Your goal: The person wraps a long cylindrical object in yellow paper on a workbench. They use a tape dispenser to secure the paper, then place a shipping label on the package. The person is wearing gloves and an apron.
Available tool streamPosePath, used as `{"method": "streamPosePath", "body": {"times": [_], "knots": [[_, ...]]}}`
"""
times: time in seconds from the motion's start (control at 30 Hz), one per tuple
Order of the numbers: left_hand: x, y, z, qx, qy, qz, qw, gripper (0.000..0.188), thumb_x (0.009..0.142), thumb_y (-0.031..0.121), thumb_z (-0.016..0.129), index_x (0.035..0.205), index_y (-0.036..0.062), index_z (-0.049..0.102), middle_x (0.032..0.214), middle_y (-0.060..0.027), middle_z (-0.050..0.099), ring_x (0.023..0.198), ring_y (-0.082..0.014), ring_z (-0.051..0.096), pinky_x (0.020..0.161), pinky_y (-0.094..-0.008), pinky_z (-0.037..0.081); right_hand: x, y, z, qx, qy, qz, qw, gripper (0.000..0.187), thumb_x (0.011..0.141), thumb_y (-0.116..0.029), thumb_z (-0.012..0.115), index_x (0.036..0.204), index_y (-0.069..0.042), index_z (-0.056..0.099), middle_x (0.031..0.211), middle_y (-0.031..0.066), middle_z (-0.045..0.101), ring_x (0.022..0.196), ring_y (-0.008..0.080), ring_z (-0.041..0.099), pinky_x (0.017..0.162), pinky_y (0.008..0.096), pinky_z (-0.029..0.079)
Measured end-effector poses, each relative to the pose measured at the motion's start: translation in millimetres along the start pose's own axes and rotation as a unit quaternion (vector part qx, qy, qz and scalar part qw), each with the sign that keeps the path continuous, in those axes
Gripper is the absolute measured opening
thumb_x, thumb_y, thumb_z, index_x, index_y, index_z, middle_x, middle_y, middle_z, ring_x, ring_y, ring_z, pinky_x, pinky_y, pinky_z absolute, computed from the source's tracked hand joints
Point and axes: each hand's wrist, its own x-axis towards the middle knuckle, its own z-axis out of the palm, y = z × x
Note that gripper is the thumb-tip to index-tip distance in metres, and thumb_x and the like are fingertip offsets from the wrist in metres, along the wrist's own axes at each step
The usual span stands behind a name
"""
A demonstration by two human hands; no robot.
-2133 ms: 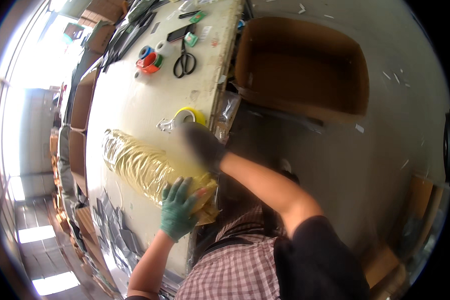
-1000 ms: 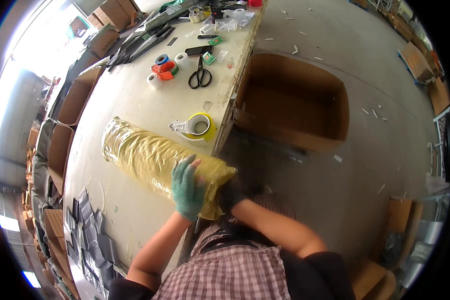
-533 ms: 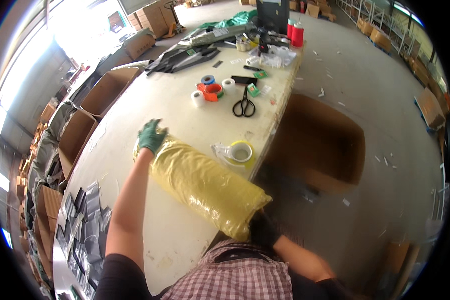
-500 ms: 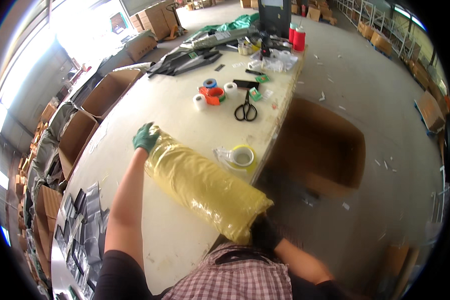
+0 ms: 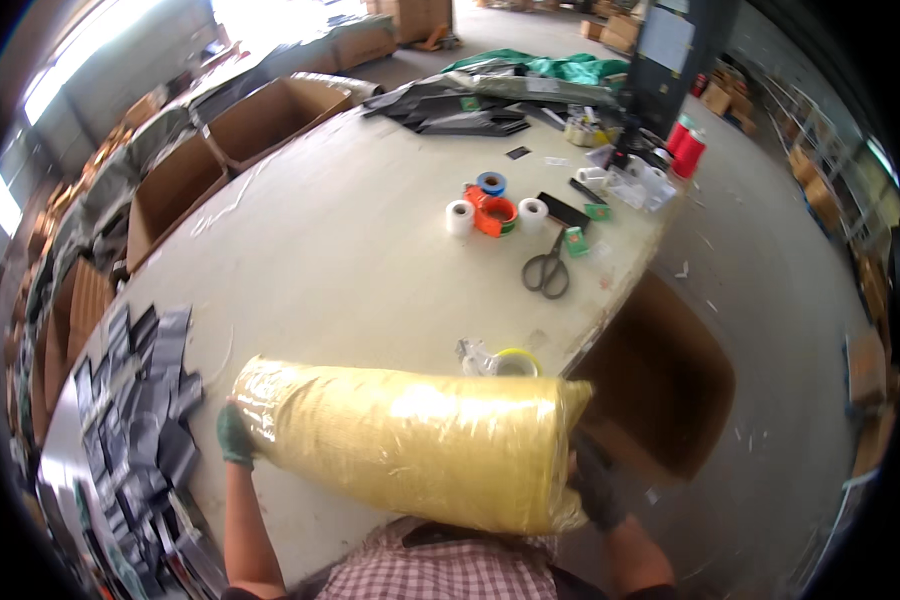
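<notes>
A long yellow roll (image 5: 410, 450) wrapped in clear, glossy film lies crosswise just in front of the person, at the near edge of the pale counter (image 5: 340, 250). It is held by its two ends. The left hand (image 5: 235, 437), in a green glove, is cupped against the roll's left end, fingers curled round the rim. The right hand (image 5: 595, 490), in a dark glove, is pressed to the roll's right end, low down and partly hidden behind it, so how far its fingers wrap cannot be told.

Judging by its bulk and the two-handed hold, the roll is probably fairly heavy and awkward rather than fragile. The body keeps a firm cylinder shape, while the film wrinkles and bunches at the ends, so the skin is soft over a stiffer core. The shiny wrap looks slippery; gloves help, and the flat ends or the underside would give a surer hold than the smooth curved flank.

Just beyond the roll sits a tape dispenser with a yellow tape ring (image 5: 500, 361). Further beyond the roll lie scissors (image 5: 546, 272), small white rolls and an orange tape reel (image 5: 494, 212). To the left of the roll dark flat packets (image 5: 140, 400) lie scattered, and to its right, below the counter edge, stands an open brown carton (image 5: 660, 390).
</notes>
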Motion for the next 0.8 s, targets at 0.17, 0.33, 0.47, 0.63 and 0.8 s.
{"method": "streamPosePath", "body": {"times": [0.17,0.33,0.47,0.63,0.8], "knots": [[-197.1,58.6,-1.0,0.167,0.158,-0.059,0.971,0.049,0.1,0.042,0.041,0.127,0.002,0.051,0.104,-0.0136,0.064,0.091,-0.0226,0.062,0.082,-0.0341,0.05,127.0,-88.9,-30.7,0.139,-0.235,0.248,0.93,0.054,0.095,-0.041,0.058,0.13,0.0,0.051,0.117,0.0107,0.063,0.109,0.0148,0.057,0.094,0.0339,0.048],[-333.9,59.8,0.6,0.465,0.182,-0.177,0.848,0.053,0.098,0.045,0.04,0.138,0.0107,0.045,0.116,-0.0243,0.061,0.098,-0.037,0.062,0.082,-0.0432,0.049,289.3,-61.0,-4.3,-0.153,-0.41,0.097,0.894,0.066,0.09,-0.065,0.044,0.103,-0.002,0.06,0.074,0.0091,0.063,0.059,0.0158,0.061,0.056,0.0281,0.052],[-355.3,76.1,56.4,0.559,0.206,-0.178,0.783,0.035,0.095,0.039,0.045,0.109,0.0166,0.068,0.096,-0.0195,0.064,0.084,-0.0375,0.062,0.075,-0.0464,0.049,294.5,-88.1,97.8,-0.39,-0.361,0.044,0.846,0.073,0.087,-0.072,0.042,0.092,0.0,0.057,0.06,0.0104,0.06,0.049,0.0212,0.062,0.046,0.031,0.05],[-367.4,102.5,117.5,0.664,0.247,-0.133,0.693,0.033,0.089,0.035,0.053,0.114,0.0158,0.064,0.103,-0.0178,0.059,0.1,-0.037,0.055,0.09,-0.0458,0.044,249.8,-85.0,86.3,-0.748,-0.133,-0.19,0.622,0.073,0.082,-0.072,0.05,0.092,0.0,0.062,0.068,0.0153,0.067,0.064,0.0305,0.068,0.054,0.0411,0.052],[-335.2,132.3,190.9,0.553,0.038,0.017,0.832,0.049,0.091,0.04,0.052,0.128,0.008,0.056,0.131,-0.0233,0.05,0.126,-0.043,0.042,0.107,-0.0485,0.033,219.9,14.9,-1.0,-0.763,-0.211,-0.104,0.602,0.072,0.075,-0.068,0.061,0.1,0.0,0.064,0.083,0.0206,0.067,0.076,0.0355,0.068,0.067,0.0442,0.053]]}}
